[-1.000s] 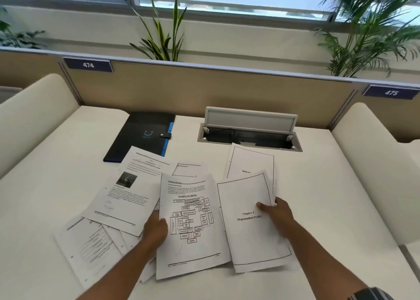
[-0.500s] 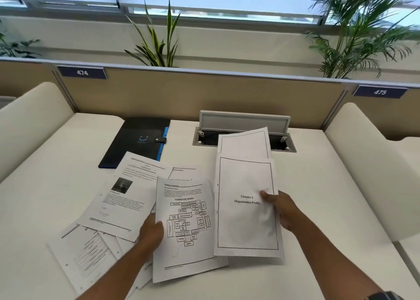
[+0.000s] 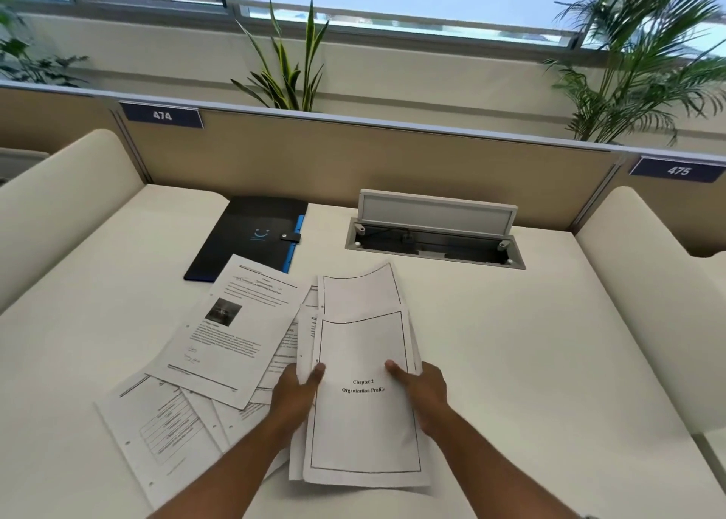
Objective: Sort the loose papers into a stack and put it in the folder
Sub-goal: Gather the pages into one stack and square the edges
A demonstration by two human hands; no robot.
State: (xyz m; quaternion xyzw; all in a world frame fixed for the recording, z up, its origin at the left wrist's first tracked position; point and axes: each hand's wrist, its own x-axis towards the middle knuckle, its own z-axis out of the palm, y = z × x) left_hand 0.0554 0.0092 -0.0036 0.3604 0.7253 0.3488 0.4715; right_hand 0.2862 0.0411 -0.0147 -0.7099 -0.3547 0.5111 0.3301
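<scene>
- Both hands grip one bundle: left hand (image 3: 296, 395) pinches its left edge, right hand (image 3: 422, 391) its right.
- The flowchart sheet, apart a moment ago, is now tucked under the "Chapter 2" page (image 3: 363, 400), so the stack is growing.
- More loose papers (image 3: 235, 330) lie fanned on the counter (image 3: 550, 361) beside it.
- The folder (image 3: 247, 235) waits closed, farther back.

Black folder (image 3: 251, 235), blue-edged; white papers (image 3: 365, 408), black-bordered

Folder (image 3: 251, 235) lies behind loose papers (image 3: 231, 334), left of cable hatch (image 3: 434, 243).
</scene>
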